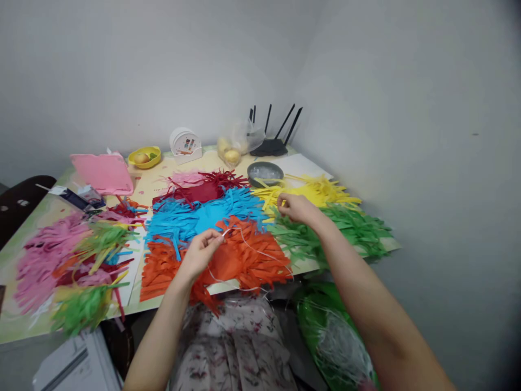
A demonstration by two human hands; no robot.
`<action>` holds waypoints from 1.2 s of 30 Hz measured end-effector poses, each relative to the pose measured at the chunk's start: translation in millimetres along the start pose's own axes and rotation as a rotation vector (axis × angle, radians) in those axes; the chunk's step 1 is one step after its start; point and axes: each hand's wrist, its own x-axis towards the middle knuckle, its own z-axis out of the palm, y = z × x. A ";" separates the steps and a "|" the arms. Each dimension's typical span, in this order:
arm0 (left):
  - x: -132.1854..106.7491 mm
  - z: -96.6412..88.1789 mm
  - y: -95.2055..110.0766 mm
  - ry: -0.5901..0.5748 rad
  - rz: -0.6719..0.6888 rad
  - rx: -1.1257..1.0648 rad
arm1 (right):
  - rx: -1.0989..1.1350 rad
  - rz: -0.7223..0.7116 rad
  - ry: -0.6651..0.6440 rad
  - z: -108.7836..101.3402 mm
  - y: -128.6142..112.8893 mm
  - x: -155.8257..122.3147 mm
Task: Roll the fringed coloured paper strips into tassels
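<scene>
Over the orange fringed paper point(228, 262), my left hand point(203, 251) pinches the end of a thin white string point(264, 253). The string loops across the orange strips and hangs past the table's front edge. My right hand point(293, 208) is raised where the yellow fringed paper point(315, 191) meets the green fringed paper point(354, 231). Its fingers are curled together, and whatever they may hold is hidden or too small to name. Blue fringed paper point(209, 217) lies behind the orange, with dark red fringed paper point(201, 191) further back.
Small multicoloured tassels point(101, 241) and pink fringed paper point(49, 255) lie at left. A grey bowl point(265, 172), black router point(268, 147), yellow dish point(145, 157) and pink tablet-like case point(103, 172) stand toward the back. Below right is a green basin point(313, 309) holding white stringy material.
</scene>
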 end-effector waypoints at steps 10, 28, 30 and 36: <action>-8.7 3.4 3.4 -0.027 0.144 0.174 | 0.343 -0.657 -0.243 2.3 -117.7 -68.5; -55.6 -22.1 1.6 0.173 0.158 0.165 | 0.602 -0.543 -0.176 43.3 -149.2 -87.9; -58.2 -22.8 0.8 0.130 0.144 0.173 | 0.576 -0.554 -0.045 40.6 -154.2 -89.6; -65.3 -27.0 6.3 -0.008 0.109 0.039 | 0.538 -0.613 0.159 48.2 -160.9 -88.2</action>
